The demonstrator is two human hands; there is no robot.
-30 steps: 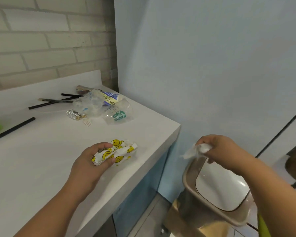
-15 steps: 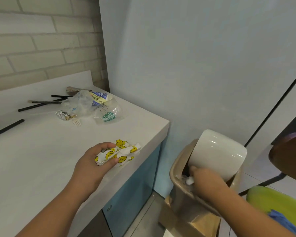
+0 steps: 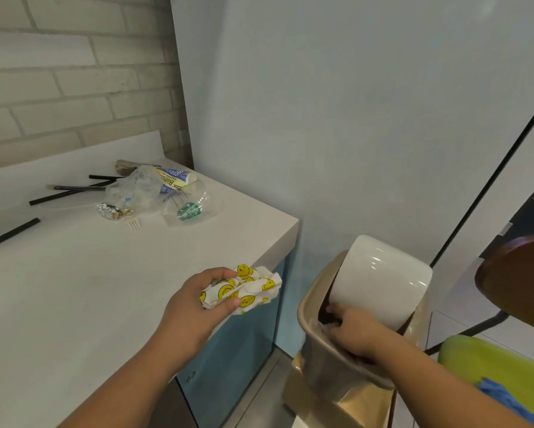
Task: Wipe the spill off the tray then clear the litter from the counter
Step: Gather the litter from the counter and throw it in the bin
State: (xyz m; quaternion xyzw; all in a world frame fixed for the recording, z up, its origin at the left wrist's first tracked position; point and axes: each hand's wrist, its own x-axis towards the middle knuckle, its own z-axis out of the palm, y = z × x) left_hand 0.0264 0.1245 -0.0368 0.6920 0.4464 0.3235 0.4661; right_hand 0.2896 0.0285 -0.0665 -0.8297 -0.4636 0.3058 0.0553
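The white worktop (image 3: pixel 74 304) is filling the left side. Its corner is poking out just beside the brown bin (image 3: pixel 315 359), so rubbish is only going a short way. The bin is standing on a cardboard box (image 3: pixel 336 406) on the floor.

The bin's white swing lid (image 3: pixel 380 279) is tipping back because the right hand (image 3: pixel 352 332) is pushing in under it. Its fingertips are hiding in the dark hole, so I cannot tell if they are holding anything or letting go.

The left hand (image 3: pixel 198 307) is gripping a scrunched smiley-face wrapper (image 3: pixel 247 291), fingers curled round it. It is holding it over the worktop's edge, near the bin. I think it is waiting for its turn to go in.

More litter is lying in a heap at the back of the worktop, by the wall. A clear plastic bag (image 3: pixel 136 189) is covering part of a Bistro packet (image 3: pixel 170 179), and a clear Starbucks cup (image 3: pixel 188 208) is lying on its side. Black straws (image 3: pixel 62 193) are lying to the left. A foil ball (image 3: pixel 107 209) and a little fork (image 3: pixel 133 223) are sitting in front.

The tray is not showing from here.
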